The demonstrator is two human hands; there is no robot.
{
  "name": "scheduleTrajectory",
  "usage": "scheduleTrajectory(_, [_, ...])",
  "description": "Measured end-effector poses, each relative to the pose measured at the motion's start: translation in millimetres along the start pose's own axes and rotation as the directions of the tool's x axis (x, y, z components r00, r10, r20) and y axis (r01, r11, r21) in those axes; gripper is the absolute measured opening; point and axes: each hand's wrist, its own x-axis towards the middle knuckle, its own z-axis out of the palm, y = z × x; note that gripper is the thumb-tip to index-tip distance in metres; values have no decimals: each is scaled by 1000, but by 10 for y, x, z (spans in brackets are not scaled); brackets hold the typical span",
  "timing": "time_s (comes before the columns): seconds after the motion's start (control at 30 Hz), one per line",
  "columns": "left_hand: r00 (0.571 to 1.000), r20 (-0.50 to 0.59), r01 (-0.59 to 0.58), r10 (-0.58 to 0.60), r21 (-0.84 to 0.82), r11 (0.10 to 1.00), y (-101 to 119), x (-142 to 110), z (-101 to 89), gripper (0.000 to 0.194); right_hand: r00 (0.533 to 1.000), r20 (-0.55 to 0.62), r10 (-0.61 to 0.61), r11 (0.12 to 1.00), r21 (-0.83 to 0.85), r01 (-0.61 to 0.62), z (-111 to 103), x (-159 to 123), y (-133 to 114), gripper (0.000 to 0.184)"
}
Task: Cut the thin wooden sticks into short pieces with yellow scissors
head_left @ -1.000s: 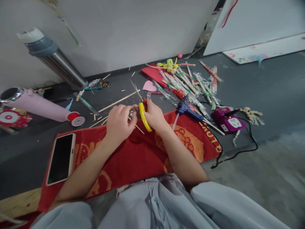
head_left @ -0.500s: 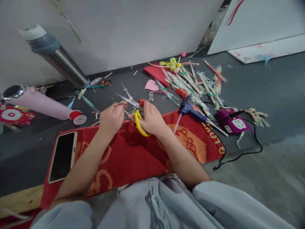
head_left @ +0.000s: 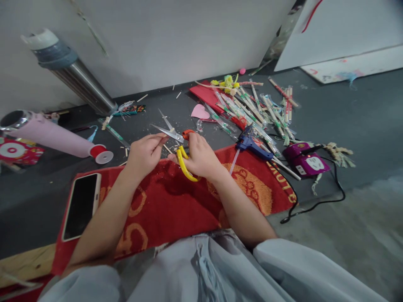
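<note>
Two hands (head_left: 145, 155), one scissors (head_left: 179, 138), one glue gun (head_left: 253, 147), one phone (head_left: 82, 207), one heart (head_left: 200, 111); sticks (head_left: 248, 107) overlap, probably over a dozen.

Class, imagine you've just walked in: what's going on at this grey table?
A person's right hand holds metal scissors with orange and yellow handles, blades apart, at the far edge of a patterned red towel. The left hand is by the blades; whether it pinches anything is unclear. A blue plastic glue gun lies to the right, near clear-wrapped pale sticks.

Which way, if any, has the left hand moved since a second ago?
Yes, the left hand has shifted left, away from the pink heart.
</note>
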Motion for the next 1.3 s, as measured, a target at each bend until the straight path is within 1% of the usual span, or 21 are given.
scheduleTrajectory(0.13, [1000,0,14,-14,-43,999,42,12,-36,35,1000,4,-19,1000,11,19,-8,2,15,77])
scheduleTrajectory(0.33, [994,70,89,-81,-111,990,121,49,-112,38,998,11,-65,997,44,64,-19,0,27,76])
scheduleTrajectory(0.43, [993,78,103,-93,-135,986,130,67,-133,41,997,24,-79,996,54,77,-15,-7,21,75])
scheduleTrajectory(0.63, [994,65,91,-85,-107,990,127,75,-129,40,998,15,-65,998,23,64,-7,-4,17,78])
scheduleTrajectory(0.83, [995,65,83,-76,-120,989,133,65,-114,37,998,-2,-63,997,39,63,11,-2,28,75])
scheduleTrajectory(0.97, [989,106,115,-102,-122,986,137,66,-113,41,999,3,-53,998,32,53,13,-5,26,75])
scheduleTrajectory(1.07, [986,135,119,-99,-143,983,150,72,-119,44,999,6,-47,999,21,46,9,-6,17,77])
scheduleTrajectory(1.17, [983,144,133,-112,-142,981,173,77,-133,44,999,12,-49,999,16,49,9,-6,13,79])
scheduleTrajectory(1.3, [974,169,167,-149,-99,981,183,75,-143,43,999,-2,-46,999,15,46,19,-8,16,79])
